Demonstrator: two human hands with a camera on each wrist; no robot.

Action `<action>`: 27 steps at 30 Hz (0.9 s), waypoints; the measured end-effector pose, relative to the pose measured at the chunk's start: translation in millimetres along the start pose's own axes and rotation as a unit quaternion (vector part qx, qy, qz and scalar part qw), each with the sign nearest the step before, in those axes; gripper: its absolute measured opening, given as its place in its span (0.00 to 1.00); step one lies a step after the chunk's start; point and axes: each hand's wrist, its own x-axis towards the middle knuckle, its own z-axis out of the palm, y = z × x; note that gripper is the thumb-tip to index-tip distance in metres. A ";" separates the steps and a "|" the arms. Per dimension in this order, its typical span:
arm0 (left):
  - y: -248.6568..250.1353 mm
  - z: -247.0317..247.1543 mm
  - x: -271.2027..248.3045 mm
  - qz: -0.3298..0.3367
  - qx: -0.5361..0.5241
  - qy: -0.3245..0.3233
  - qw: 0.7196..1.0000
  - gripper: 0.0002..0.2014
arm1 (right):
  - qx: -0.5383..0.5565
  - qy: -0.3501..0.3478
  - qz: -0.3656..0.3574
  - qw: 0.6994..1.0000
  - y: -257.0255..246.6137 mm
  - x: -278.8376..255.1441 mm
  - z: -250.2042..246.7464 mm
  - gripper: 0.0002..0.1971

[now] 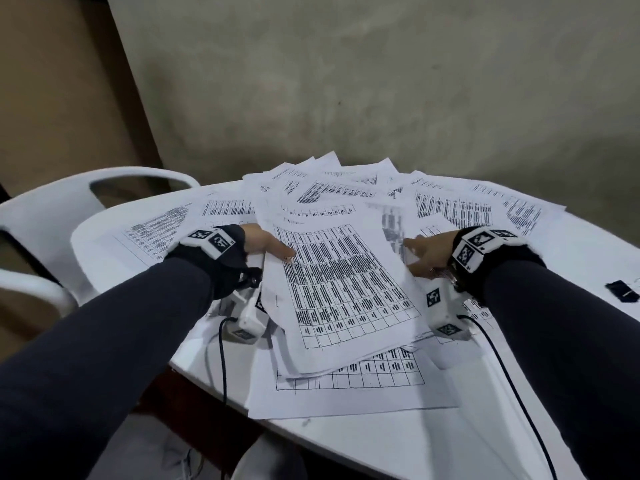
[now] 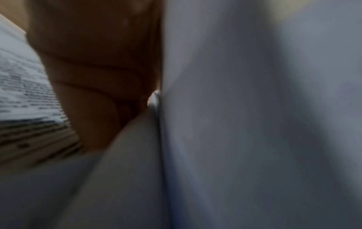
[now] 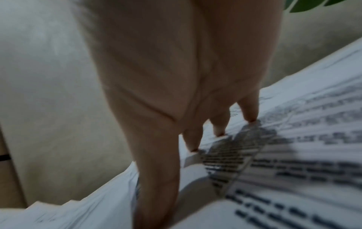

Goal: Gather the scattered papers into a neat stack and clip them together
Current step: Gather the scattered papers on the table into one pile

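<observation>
Printed sheets with tables lie scattered over a white table. A loose stack of papers is lifted at a tilt in front of me. My left hand pinches its left edge, thumb on top and fingers curled beneath the sheets. My right hand is at the stack's right edge; its straight fingertips touch the printed sheets below. A small black clip lies on the table far right, apart from both hands.
More sheets fan out across the back of the table, and one sheet lies under the stack near the front edge. A white plastic chair stands at the left. Cables trail from both wrists. A grey wall is behind.
</observation>
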 end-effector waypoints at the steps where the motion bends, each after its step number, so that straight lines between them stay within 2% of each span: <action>1: 7.5 3.6 -10.7 0.000 -0.004 -0.002 1.000 0.30 | 0.029 -0.012 -0.024 0.999 -2.5 1.2 -1.1 0.33; 4: 15.1 12.2 -19.0 -0.020 0.047 0.034 0.998 0.34 | 0.191 -0.016 -0.078 0.978 -9.0 2.0 0.3 0.23; 6: 14.7 15.8 -22.6 -0.027 0.097 0.080 0.992 0.32 | 0.362 0.045 -0.066 0.929 -4.2 3.4 1.1 0.16; 7: 14.2 16.3 -25.0 -0.031 0.106 0.092 0.990 0.31 | 0.457 0.076 -0.030 0.886 -0.4 5.5 1.4 0.13; 8: 13.2 16.5 -27.0 -0.035 0.105 0.098 0.989 0.31 | 0.508 0.114 0.023 0.854 3.8 7.3 0.6 0.13; 10: 12.0 17.9 -26.7 -0.031 0.071 0.107 0.991 0.31 | 0.526 0.137 0.126 0.830 8.8 7.2 0.3 0.21; 11: 14.0 20.5 -28.5 -0.022 0.040 0.112 0.993 0.29 | 0.549 0.119 0.137 0.816 6.3 6.0 0.5 0.25; 13: 20.8 29.2 -34.4 0.018 -0.029 0.089 0.995 0.23 | 0.618 0.056 0.104 0.777 -4.1 0.3 0.2 0.26; 14: 24.9 33.1 -36.2 0.039 -0.042 0.072 0.996 0.22 | 0.621 0.028 0.083 0.779 -9.9 -0.5 0.8 0.27; 17: 32.0 34.1 -41.5 0.089 -0.045 0.058 0.993 0.24 | 0.521 -0.016 0.042 0.853 -18.5 -4.1 6.0 0.36; 18: 31.0 29.3 -41.9 0.090 -0.062 0.062 0.992 0.24 | 0.509 -0.008 0.028 0.860 -16.7 -3.9 7.2 0.40; 19: 28.0 22.4 -41.2 0.093 -0.075 0.071 0.990 0.25 | 0.505 0.004 0.019 0.863 -15.7 -7.2 5.8 0.38; 21: 14.6 4.3 -38.8 0.085 -0.078 0.105 0.988 0.27 | 0.498 0.063 0.022 0.865 -5.0 -11.0 5.7 0.22; 22: 5.2 -4.4 -33.6 0.077 -0.065 0.120 0.988 0.29 | 0.442 0.107 0.047 0.890 7.2 -10.8 6.1 0.22; 24: -5.4 -12.5 -39.2 0.042 -0.035 0.127 0.990 0.31 | 0.241 0.135 0.108 0.955 27.9 -10.9 6.5 0.35; 26: -8.8 -11.4 -50.5 0.010 -0.016 0.085 0.996 0.24 | 0.127 0.063 0.136 0.981 34.3 -10.0 8.5 0.50; 27: -10.0 -9.4 -50.1 -0.015 -0.004 0.066 0.998 0.23 | 0.111 0.031 0.128 0.985 32.7 -12.8 9.2 0.53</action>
